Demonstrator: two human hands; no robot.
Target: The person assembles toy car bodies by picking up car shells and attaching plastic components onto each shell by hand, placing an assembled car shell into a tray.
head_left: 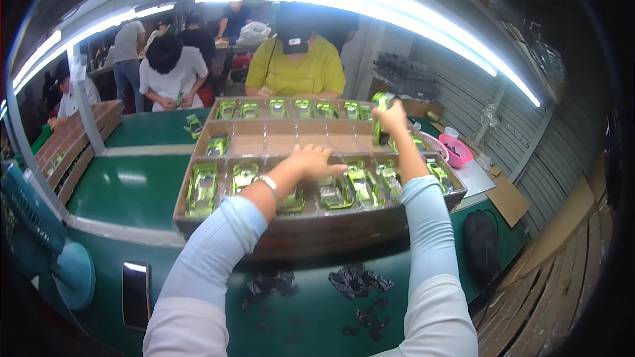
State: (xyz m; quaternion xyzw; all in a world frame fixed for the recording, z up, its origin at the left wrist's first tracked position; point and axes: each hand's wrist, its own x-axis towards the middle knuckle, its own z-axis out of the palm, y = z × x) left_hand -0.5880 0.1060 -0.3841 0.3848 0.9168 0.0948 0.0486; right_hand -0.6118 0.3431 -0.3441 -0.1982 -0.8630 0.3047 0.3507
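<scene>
A long cardboard box (291, 225) with clear dividers lies across the bench in front of me. Green plastic toy car bodies (362, 184) fill most of its near row and far row, while much of the middle row shows bare cardboard. My right hand (392, 119) grips a green and black toy car body (381, 102) at the box's far right, tilted upright. Over the near edge of the middle row is my left hand (316, 162), palm down with fingers spread and nothing in them. Whether it touches the dividers I cannot tell.
Small black parts (360, 281) lie in piles on the green bench nearest me. A phone (136, 295) and a teal fan (73, 274) are at left. A pink basket (456, 151) and black pouch (481, 241) stand at right. Two people sit across the bench.
</scene>
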